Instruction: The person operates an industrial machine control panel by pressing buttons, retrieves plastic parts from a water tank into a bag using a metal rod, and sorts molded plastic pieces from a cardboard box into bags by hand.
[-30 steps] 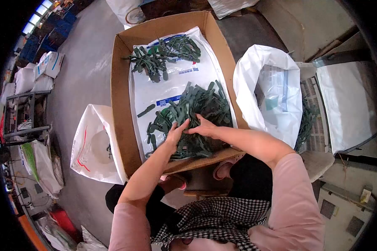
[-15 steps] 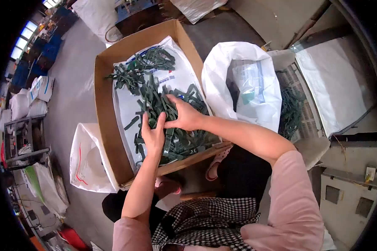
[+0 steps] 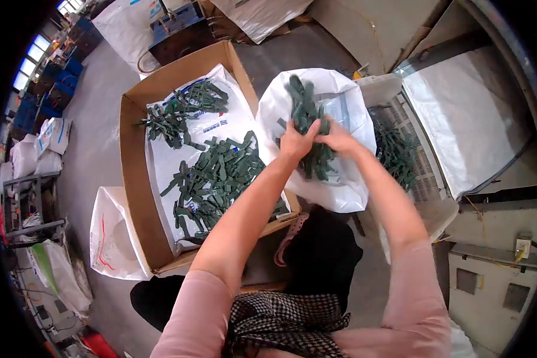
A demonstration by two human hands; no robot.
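Over the mouth of a white woven sack (image 3: 355,191), my left hand (image 3: 298,142) and my right hand (image 3: 338,138) are closed together around a bunch of dark green flat strips (image 3: 304,104). Strips stick out above and below my fingers. Clear plastic shows inside the sack behind them. To the left, a cardboard box (image 3: 138,209) lined with white sheeting holds a loose spread of the same green strips (image 3: 221,173). A smaller heap of strips (image 3: 188,107) lies at the box's far end.
Right of the sack stands a slatted crate (image 3: 420,173) with more green strips (image 3: 394,149). Another white bag (image 3: 119,232) leans at the box's left side. A metal cabinet (image 3: 489,292) is at the far right, and a loaded rack (image 3: 33,203) at the left.
Both hands have moved right, from the box to above the sack, carrying a bunch of strips. The pile in the box is smaller and more spread out. The view has shifted slightly.
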